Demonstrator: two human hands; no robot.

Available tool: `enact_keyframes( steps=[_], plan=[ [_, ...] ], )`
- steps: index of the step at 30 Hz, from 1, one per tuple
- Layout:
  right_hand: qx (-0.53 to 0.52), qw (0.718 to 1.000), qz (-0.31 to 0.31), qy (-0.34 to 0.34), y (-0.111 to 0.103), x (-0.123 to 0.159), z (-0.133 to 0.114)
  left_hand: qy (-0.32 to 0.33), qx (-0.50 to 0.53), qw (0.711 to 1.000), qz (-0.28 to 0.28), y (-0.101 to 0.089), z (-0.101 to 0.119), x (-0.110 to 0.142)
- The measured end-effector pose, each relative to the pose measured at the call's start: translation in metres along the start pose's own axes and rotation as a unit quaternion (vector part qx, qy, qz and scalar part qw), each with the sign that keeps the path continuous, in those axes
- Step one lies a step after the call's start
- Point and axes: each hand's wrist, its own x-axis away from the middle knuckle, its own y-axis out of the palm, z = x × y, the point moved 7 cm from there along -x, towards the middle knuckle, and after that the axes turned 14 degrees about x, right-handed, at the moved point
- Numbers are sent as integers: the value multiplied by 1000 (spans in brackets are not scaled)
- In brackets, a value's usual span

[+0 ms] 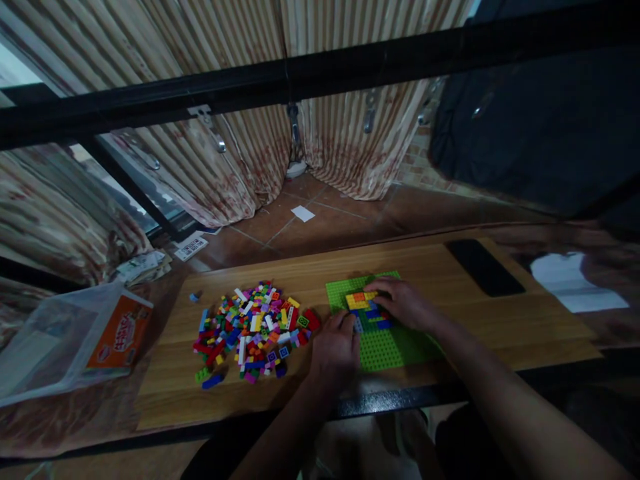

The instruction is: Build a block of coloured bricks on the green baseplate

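Note:
A green baseplate (385, 350) lies on the wooden board (450, 280) in front of me. A small build of orange, yellow and blue bricks (364, 301) is stuck on the plate's far half. My right hand (406, 303) rests over the build's right side, fingers curled onto the bricks. At the plate's left edge my left hand (336, 347) has its fingertips pinched on a small grey brick (358, 325). To the left lies a pile of several loose coloured bricks (253, 330).
A black phone (484, 267) lies at the board's far right, with white paper (575, 283) beyond it. A clear plastic bag with an orange card (117, 333) sits at the left. A black bar (300, 80) crosses overhead, with curtains and tiled floor behind it.

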Motion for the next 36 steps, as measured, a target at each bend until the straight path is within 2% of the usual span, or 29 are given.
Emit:
enact_keyframes(
  steps=[9,14,18,23,36],
  plan=[
    [-109,993,-26,33,3,-3,10,-8,-3,1000,4,-1,-4,-1],
    [-113,993,-26,33,1,-4,9,6,-26,1000,-5,1,0,-9],
    [-120,992,-23,32,3,-4,8,26,-69,997,-17,11,8,-17],
    [-109,994,-21,23,4,-4,7,3,-113,994,-7,20,10,-25],
    [-78,996,-50,13,6,-8,5,6,-101,995,-9,19,12,-29]
  ],
)
